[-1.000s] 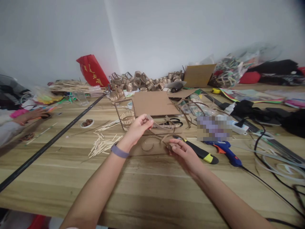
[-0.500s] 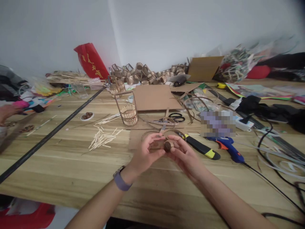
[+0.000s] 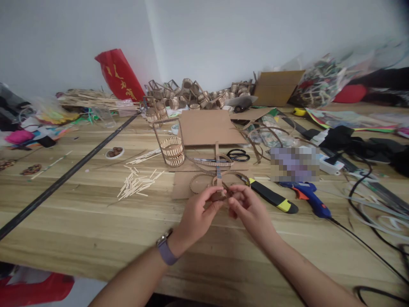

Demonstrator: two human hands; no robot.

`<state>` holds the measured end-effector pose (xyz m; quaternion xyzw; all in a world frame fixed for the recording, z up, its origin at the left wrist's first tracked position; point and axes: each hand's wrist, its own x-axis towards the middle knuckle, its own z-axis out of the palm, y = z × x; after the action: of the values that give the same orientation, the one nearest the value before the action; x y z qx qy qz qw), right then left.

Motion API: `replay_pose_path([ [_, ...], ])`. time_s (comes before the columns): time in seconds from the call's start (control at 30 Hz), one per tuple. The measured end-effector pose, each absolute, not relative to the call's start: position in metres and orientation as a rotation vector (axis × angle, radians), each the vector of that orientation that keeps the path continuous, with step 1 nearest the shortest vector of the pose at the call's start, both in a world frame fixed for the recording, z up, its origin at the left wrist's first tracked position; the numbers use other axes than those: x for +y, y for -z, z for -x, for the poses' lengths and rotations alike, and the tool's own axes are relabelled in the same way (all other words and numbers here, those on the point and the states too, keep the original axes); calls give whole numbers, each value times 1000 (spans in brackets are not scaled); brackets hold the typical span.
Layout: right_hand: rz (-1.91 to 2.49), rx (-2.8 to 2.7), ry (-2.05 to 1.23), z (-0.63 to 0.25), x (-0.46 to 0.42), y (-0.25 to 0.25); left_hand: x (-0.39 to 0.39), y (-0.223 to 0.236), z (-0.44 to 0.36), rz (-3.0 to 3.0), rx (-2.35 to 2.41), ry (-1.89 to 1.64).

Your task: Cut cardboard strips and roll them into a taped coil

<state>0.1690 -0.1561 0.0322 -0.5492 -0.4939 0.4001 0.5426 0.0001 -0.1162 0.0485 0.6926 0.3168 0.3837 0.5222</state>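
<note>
2 forearms (image 3: 136, 270) converging | left fingers (image 3: 210, 194) pinched | right fingers (image 3: 239, 189) curled

And here's the strip (image 3: 218, 170) mid-table, handled basket (image 3: 173, 152) to its left, loose sticks (image 3: 137, 184) further left, utility knife (image 3: 271, 195) right, glue gun (image 3: 311, 199) right of that!
</note>
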Motion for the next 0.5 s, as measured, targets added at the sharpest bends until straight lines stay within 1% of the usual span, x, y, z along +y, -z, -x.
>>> replay_pose_path([
  [0.07,1384,-1345,-559,-178,-155,-38,-113,-50,2,-1456,669,-847],
  [0.1,1364,-1444,-429,-181,-155,-41,-113,-51,4,-1374,611,-796],
  [0.13,1319,-1555,-372,-183,-155,-44,-112,-52,5,-1308,552,-740],
  [0.23,1174,-1821,-476,-184,-155,-50,-115,-57,7,-1199,402,-630],
  [0.33,1155,-1935,-575,-182,-156,-55,-118,-61,9,-1155,327,-627],
  [0.4,1182,-1946,-491,-183,-156,-60,-117,-63,12,-1126,323,-653],
  [0.5,1185,-1905,-224,-188,-159,-74,-112,-67,14,-1122,393,-682],
])
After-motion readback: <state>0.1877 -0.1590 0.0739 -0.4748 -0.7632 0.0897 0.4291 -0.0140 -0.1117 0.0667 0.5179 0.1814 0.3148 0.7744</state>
